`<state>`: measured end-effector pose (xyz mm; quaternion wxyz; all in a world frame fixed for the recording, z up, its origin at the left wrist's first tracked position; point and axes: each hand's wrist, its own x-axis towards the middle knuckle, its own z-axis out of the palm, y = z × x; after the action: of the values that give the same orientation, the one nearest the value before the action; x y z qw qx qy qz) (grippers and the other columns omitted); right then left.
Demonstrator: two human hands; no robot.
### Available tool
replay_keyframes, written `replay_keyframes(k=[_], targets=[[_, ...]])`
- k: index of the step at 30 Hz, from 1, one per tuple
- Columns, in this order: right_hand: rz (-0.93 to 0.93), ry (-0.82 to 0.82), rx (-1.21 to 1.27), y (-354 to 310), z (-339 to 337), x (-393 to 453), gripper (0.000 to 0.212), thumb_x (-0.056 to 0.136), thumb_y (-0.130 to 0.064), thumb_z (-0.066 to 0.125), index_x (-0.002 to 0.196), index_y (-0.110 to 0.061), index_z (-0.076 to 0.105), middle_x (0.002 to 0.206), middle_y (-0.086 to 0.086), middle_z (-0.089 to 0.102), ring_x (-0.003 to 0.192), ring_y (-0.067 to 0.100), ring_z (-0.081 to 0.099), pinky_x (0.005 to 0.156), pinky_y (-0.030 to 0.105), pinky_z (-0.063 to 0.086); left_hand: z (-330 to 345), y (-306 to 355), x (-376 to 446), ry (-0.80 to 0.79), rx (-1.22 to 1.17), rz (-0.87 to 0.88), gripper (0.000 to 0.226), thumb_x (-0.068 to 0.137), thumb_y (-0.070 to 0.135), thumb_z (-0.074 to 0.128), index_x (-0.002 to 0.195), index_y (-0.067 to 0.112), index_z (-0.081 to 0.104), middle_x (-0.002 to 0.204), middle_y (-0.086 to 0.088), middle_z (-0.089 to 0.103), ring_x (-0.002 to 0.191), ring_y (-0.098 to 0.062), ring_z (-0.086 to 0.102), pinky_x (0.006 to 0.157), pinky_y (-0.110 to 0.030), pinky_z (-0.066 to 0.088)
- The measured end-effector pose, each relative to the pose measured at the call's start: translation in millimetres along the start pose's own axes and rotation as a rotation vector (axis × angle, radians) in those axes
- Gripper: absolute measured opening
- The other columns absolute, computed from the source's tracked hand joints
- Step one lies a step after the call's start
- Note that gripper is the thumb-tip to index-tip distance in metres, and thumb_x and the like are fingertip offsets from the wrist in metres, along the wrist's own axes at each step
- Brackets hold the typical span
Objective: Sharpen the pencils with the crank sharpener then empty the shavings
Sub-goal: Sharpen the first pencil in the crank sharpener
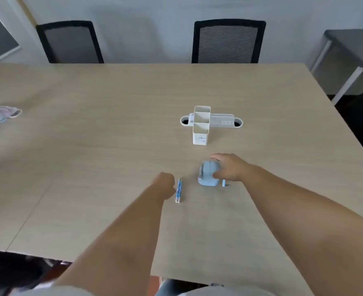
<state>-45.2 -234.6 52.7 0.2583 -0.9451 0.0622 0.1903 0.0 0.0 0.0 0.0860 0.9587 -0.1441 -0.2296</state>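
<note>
A pale blue crank sharpener (pixel 207 175) stands on the light wood table (pixel 91 167), its small crank handle (pixel 225 183) sticking out at the near right. My right hand (pixel 229 166) wraps over the sharpener from the right, fingers behind it and thumb on its near side. Two blue pencils (pixel 179 190) lie side by side on the table just left of the sharpener, pointing away from me. My left hand (pixel 164 185) is curled beside the pencils on their left, touching or almost touching them; its fingertips are hidden.
A white pen holder with several empty compartments (pixel 201 127) stands beyond the sharpener, in front of a long white tray (pixel 221 121). A crumpled face mask (pixel 3 113) lies at the far left edge. Two black chairs (pixel 227 42) sit behind the table.
</note>
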Motion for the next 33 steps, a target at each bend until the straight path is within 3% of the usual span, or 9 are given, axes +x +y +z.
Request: replay_keyframes(k=[2, 4, 7, 14, 17, 21, 25, 28, 33], targets=[[0.005, 0.009, 0.060, 0, 4, 0, 0.068, 0.071, -0.029, 0.066, 0.135, -0.034, 0.041, 0.134, -0.001, 0.050, 0.106, 0.026, 0.061, 0.085, 0.038, 0.055, 8, 0, 1, -0.014, -0.085, -0.071, 0.025, 0.083, 0.021, 0.063, 0.063, 0.017, 0.049, 0.072, -0.002, 0.056, 0.076, -0.022, 0.053, 0.059, -0.026, 0.041], [0.011, 0.013, 0.135, 4, 11, -1, 0.066, 0.071, -0.025, 0.065, 0.133, -0.035, 0.044, 0.127, -0.002, 0.050, 0.082, 0.024, 0.067, 0.065, 0.036, 0.060, 16, 4, 0, -0.034, -0.186, -0.154, 0.033, 0.078, 0.024, 0.071, 0.059, 0.015, 0.046, 0.057, 0.000, 0.047, 0.063, -0.020, 0.049, 0.046, -0.025, 0.034], [-0.005, 0.043, 0.160, 8, 13, 2, 0.065, 0.073, -0.019, 0.065, 0.134, -0.031, 0.044, 0.126, 0.001, 0.048, 0.071, 0.016, 0.059, 0.055, 0.031, 0.057, 23, 10, 0, -0.037, -0.293, -0.234, 0.025, 0.065, 0.021, 0.077, 0.061, 0.014, 0.053, 0.052, 0.001, 0.047, 0.048, -0.015, 0.046, 0.039, -0.022, 0.031], [-0.014, 0.044, 0.203, 11, 15, 3, 0.061, 0.073, -0.017, 0.064, 0.129, -0.034, 0.047, 0.121, 0.000, 0.050, 0.087, 0.020, 0.063, 0.057, 0.033, 0.059, 32, 11, 1, -0.041, -0.416, -0.316, 0.023, 0.060, 0.023, 0.079, 0.074, 0.009, 0.068, 0.067, -0.005, 0.064, 0.060, -0.021, 0.060, 0.053, -0.022, 0.044], [-0.033, 0.047, 0.202, 14, 16, 5, 0.062, 0.073, -0.019, 0.065, 0.130, -0.034, 0.047, 0.120, -0.001, 0.050, 0.091, 0.020, 0.061, 0.057, 0.032, 0.058, 28, 9, -4, -0.009, -0.511, -0.314, 0.019, 0.063, 0.019, 0.079, 0.062, 0.014, 0.060, 0.066, -0.004, 0.062, 0.062, -0.022, 0.060, 0.058, -0.027, 0.048], [-0.062, 0.069, 0.113, 19, 21, 8, 0.065, 0.071, -0.022, 0.069, 0.130, -0.035, 0.046, 0.126, 0.001, 0.053, 0.108, 0.019, 0.052, 0.074, 0.027, 0.050, 21, 0, -14, 0.133, -0.667, -0.243, 0.007, 0.075, 0.013, 0.071, 0.079, 0.011, 0.065, 0.075, 0.000, 0.062, 0.064, -0.016, 0.055, 0.057, -0.025, 0.048], [-0.058, 0.116, 0.050, 21, 22, 7, 0.065, 0.074, -0.025, 0.070, 0.133, -0.035, 0.045, 0.124, 0.001, 0.048, 0.120, 0.023, 0.039, 0.099, 0.035, 0.041, 10, -7, -11, 0.170, -0.451, -0.077, 0.011, 0.084, 0.015, 0.063, 0.089, 0.015, 0.073, 0.089, -0.006, 0.068, 0.074, -0.021, 0.060, 0.060, -0.026, 0.047], [-0.056, 0.126, 0.048, 21, 25, 6, 0.065, 0.075, -0.026, 0.070, 0.134, -0.036, 0.044, 0.123, 0.002, 0.047, 0.120, 0.025, 0.037, 0.102, 0.037, 0.038, -1, -1, 1, 0.186, -0.295, 0.012, 0.018, 0.088, 0.021, 0.061, 0.100, 0.022, 0.074, 0.098, -0.004, 0.063, 0.089, -0.024, 0.061, 0.073, -0.031, 0.047], [-0.061, 0.136, 0.052, 22, 26, 6, 0.066, 0.075, -0.025, 0.069, 0.135, -0.035, 0.043, 0.123, 0.002, 0.048, 0.119, 0.026, 0.037, 0.102, 0.034, 0.037, -16, 13, 12, 0.208, -0.118, 0.165, 0.022, 0.093, 0.025, 0.056, 0.109, 0.028, 0.070, 0.102, -0.002, 0.059, 0.094, -0.023, 0.058, 0.072, -0.028, 0.042]])
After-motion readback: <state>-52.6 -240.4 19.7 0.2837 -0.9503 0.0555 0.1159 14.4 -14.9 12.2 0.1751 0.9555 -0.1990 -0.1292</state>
